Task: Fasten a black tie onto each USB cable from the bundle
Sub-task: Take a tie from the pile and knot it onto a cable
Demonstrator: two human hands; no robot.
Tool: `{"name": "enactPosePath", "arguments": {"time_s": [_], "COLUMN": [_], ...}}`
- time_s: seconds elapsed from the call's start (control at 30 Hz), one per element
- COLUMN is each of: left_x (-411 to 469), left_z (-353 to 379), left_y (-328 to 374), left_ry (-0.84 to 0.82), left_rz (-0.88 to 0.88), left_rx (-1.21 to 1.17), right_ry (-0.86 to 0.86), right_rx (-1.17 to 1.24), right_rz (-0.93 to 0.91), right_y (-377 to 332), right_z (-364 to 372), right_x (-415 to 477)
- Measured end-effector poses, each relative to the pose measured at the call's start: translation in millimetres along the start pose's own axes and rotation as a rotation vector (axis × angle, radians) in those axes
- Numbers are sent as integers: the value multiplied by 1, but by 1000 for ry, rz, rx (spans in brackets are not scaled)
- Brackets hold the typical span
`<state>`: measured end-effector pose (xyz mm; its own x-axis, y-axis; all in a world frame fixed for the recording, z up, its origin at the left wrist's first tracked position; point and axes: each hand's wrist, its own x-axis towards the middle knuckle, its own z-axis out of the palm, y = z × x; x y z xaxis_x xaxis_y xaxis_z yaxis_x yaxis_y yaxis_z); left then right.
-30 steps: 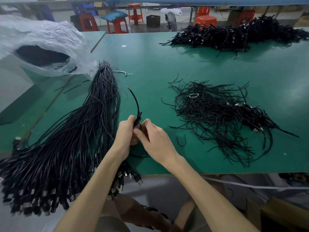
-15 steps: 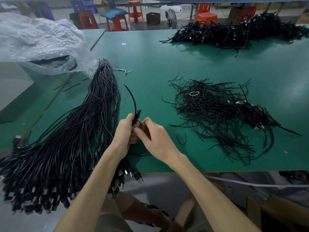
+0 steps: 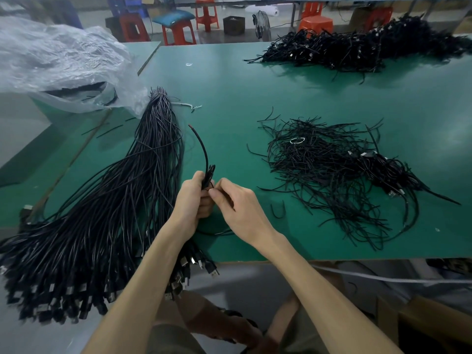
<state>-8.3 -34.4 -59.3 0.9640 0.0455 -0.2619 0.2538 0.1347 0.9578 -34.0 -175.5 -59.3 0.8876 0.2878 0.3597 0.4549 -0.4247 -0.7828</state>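
A thick bundle of black USB cables (image 3: 107, 200) fans from a tied top near the plastic bag down over the table's front edge at the left. My left hand (image 3: 194, 200) grips a folded USB cable (image 3: 203, 152) whose loose end curves up and away. My right hand (image 3: 237, 208) touches the left, its fingertips pinching a thin black tie (image 3: 211, 186) at the folded cable. A loose heap of black ties (image 3: 327, 172) lies to the right of my hands.
The green table (image 3: 229, 85) carries a pile of tied cables (image 3: 357, 49) at the far right. A crumpled clear plastic bag (image 3: 63, 65) sits at the far left. One bent tie (image 3: 278, 210) lies apart near my right hand. Red stools (image 3: 178, 29) stand beyond the table.
Both hands stay together on the folded cable; the fingers have shifted slightly around the tie. The view has drifted a little.
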Motion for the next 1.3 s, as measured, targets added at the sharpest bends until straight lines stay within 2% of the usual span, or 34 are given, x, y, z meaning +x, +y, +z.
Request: {"name": "enactPosePath", "arguments": {"time_s": [0.37,0.6,0.7,0.9,1.07,1.2,1.3], "left_x": [-3,-8,-6,-12,-28,-45,-56], "left_z": [5,6,4,-5,-18,-29,-36], "left_y": [4,8,9,8,20,38,49], "left_ry": [66,81,-3,-310,-260,-434,-558], "left_rz": [-15,-2,2,37,180,260,328], "left_rx": [7,-75,-39,-5,253,308,291], "right_ry": [124,148,156,169,135,80,-11], "right_rx": [-82,-95,-28,228,135,170,342], "right_rz": [-75,-73,-30,204,172,129,114], "right_y": [-3,-3,0,5,1,-13,-21], "right_z": [4,8,4,-9,-14,-19,-25], "right_x": [0,2,3,10,5,7,10]}}
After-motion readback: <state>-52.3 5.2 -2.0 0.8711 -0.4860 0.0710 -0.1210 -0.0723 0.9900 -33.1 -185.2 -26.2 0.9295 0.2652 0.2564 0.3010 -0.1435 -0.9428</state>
